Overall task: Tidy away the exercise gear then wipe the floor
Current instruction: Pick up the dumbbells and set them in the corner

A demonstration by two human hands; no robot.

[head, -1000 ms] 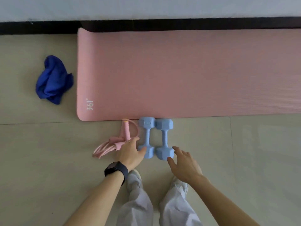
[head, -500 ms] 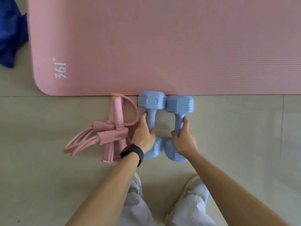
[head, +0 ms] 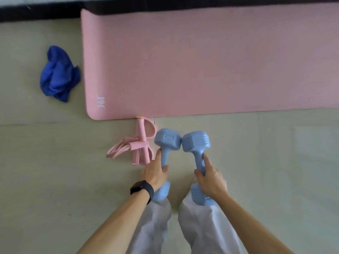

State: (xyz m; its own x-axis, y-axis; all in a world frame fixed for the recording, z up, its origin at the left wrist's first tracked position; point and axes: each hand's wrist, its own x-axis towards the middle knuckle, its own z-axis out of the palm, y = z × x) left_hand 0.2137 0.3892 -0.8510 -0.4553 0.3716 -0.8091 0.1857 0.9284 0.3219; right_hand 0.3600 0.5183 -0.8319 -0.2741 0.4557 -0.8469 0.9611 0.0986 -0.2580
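Observation:
Two light blue dumbbells are lifted off the floor, their far heads touching. My left hand point(head: 155, 173) grips the handle of the left dumbbell point(head: 167, 139). My right hand point(head: 211, 177) grips the handle of the right dumbbell point(head: 195, 142). A pink skipping rope point(head: 134, 146) lies bundled on the floor just left of the left dumbbell. The pink exercise mat point(head: 201, 61) is spread flat beyond it. A crumpled blue cloth point(head: 58, 75) lies on the floor left of the mat.
Beige floor tiles point(head: 45, 180) stretch to the left and right of me. A dark skirting strip point(head: 36, 14) runs along the wall behind the mat. My legs in pale trousers point(head: 201, 226) are directly below the dumbbells.
Both hands closed round the dumbbell handles and raised the dumbbells off the floor, away from the mat edge. The view has pulled back, and the blue cloth is in sight again.

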